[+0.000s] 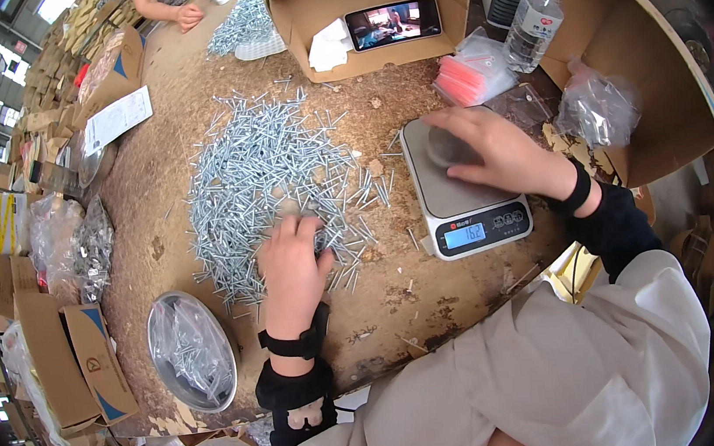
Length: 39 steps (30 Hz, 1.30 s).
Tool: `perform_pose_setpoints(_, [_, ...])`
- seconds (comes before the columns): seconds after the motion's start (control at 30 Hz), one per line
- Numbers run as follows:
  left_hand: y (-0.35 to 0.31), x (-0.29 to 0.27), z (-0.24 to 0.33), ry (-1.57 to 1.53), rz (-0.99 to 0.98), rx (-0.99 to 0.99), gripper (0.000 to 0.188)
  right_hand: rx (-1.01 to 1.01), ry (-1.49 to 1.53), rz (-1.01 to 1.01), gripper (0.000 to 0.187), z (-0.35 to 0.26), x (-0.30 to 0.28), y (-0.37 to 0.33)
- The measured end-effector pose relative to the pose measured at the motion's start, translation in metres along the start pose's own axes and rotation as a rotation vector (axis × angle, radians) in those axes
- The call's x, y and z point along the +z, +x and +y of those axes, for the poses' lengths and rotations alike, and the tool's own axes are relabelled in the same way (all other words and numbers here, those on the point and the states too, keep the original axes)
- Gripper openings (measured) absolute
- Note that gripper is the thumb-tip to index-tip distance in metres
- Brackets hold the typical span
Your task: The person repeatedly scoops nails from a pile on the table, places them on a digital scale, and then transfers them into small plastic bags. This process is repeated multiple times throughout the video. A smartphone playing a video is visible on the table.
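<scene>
On the worn brown tabletop, loose silver screws, shafts pointing every way, lie under and ahead of the nearer left hand, curled with any grip hidden, while the right hand arches over the digital scale, its grip unclear.

Propped phone, capped bottle, white paper

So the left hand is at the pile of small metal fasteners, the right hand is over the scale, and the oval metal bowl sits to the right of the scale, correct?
Not quite: the head view shows the oval metal bowl to the left of the scale. The left hand is at the fastener pile, and the right hand is over the scale.
</scene>
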<state>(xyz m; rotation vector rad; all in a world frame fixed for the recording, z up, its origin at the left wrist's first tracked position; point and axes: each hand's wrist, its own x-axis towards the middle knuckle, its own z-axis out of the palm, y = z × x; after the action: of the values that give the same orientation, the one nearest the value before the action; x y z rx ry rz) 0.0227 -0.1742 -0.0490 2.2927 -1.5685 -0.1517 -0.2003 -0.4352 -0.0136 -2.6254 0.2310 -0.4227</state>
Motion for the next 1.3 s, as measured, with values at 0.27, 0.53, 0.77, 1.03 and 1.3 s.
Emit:
perform_pose_setpoints(0.27, [-0.014,-0.008,0.01,-0.087,-0.014,0.062,0.045,-0.202,-0.205,-0.289,0.059,-0.091,0.08,0.006])
perform_pose_setpoints(0.53, [-0.023,-0.004,0.02,-0.15,-0.098,0.041,0.048,-0.082,-0.217,-0.284,0.074,-0.108,0.113,0.043])
perform_pose_setpoints(0.77, [-0.015,0.007,0.007,-0.379,0.132,0.025,0.028,-0.017,0.419,-0.436,0.076,-0.091,0.11,0.058])
perform_pose_setpoints(1.03, [-0.013,-0.009,0.025,-0.71,0.371,0.042,0.023,0.136,0.863,-0.439,0.083,-0.076,0.083,0.059])
perform_pose_setpoints(1.3, [-0.017,-0.02,0.024,-0.555,0.574,0.054,0.017,0.047,0.784,-0.124,0.071,-0.052,0.038,0.018])
